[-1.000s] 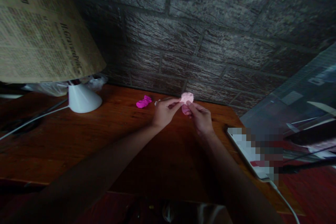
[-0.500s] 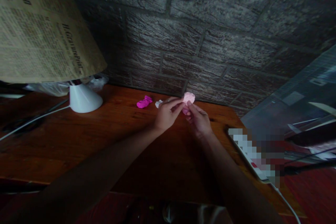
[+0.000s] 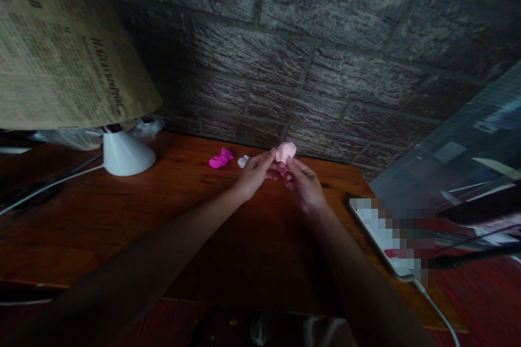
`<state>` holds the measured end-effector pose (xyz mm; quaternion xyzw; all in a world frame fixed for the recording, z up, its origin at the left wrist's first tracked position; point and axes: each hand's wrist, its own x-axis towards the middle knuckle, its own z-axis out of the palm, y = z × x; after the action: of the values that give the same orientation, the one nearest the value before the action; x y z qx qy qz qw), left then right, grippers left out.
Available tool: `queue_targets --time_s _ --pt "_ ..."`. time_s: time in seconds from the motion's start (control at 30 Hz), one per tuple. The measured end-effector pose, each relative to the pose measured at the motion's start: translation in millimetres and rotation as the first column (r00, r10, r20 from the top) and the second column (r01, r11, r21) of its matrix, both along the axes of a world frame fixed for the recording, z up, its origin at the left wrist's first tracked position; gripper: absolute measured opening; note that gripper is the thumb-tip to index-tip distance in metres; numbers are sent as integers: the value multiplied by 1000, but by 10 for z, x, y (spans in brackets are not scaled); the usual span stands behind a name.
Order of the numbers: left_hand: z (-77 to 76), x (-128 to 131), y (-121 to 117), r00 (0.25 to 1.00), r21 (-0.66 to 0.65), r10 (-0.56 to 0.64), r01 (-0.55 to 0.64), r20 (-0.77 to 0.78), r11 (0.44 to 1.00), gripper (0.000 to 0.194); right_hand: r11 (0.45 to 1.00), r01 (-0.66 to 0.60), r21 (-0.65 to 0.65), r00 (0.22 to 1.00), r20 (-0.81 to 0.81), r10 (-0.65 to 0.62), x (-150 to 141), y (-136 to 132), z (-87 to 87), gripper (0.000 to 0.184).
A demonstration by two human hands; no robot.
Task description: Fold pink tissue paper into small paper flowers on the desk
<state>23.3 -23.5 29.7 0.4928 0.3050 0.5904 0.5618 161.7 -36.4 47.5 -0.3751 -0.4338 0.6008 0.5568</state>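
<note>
Both hands meet over the wooden table around a pale pink lump of modelling clay. My right hand grips it from below and the right, its thumb pressed on the front. A darker pink piece shows under the lump, between the fingers, partly hidden. At the lump's left edge, my left hand pinches with thumb and forefinger. On the table to the left lie a small white piece of clay, partly covered by my left hand, and a bright magenta piece of clay.
A lamp with a newspaper-print shade and white base stands at the left, its cable running left. A stone-block wall rises behind the table. A white power strip, partly pixelated, lies by the right edge, near a translucent bin.
The clay lump has turned slightly in my fingers and its outline looks less round. My left fingers have shifted along its left edge. The whole view has moved a little.
</note>
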Motion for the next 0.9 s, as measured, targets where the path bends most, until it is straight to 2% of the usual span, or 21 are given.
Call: queue_targets --time_s 0.1,0.27,0.33,0.57,0.73,0.9 --pt "-5 -7 6 993 -28 -111 112 45 993 44 999 6 42 999 52 -8 19 3 -7 34" --pt "29 -2 -6 986 -23 -133 136 102 990 39 969 137 207 980 116 -163 15 3 -3 36" --pt "34 4 -8 986 -26 -129 132 106 991 40 959 146 244 975 126 -180 10 1 3 39" --pt "2 10 2 988 -2 -82 83 129 997 45 955 70 289 973 191 -129 3 -31 36 36" --pt "9 11 11 992 -2 -36 36 122 999 46 962 48 268 963 245 -116 -14 -46 23 42" --pt "32 45 -5 991 -5 0 1 136 1000 43 967 43 249 967 232 -102 -39 -68 18 41"
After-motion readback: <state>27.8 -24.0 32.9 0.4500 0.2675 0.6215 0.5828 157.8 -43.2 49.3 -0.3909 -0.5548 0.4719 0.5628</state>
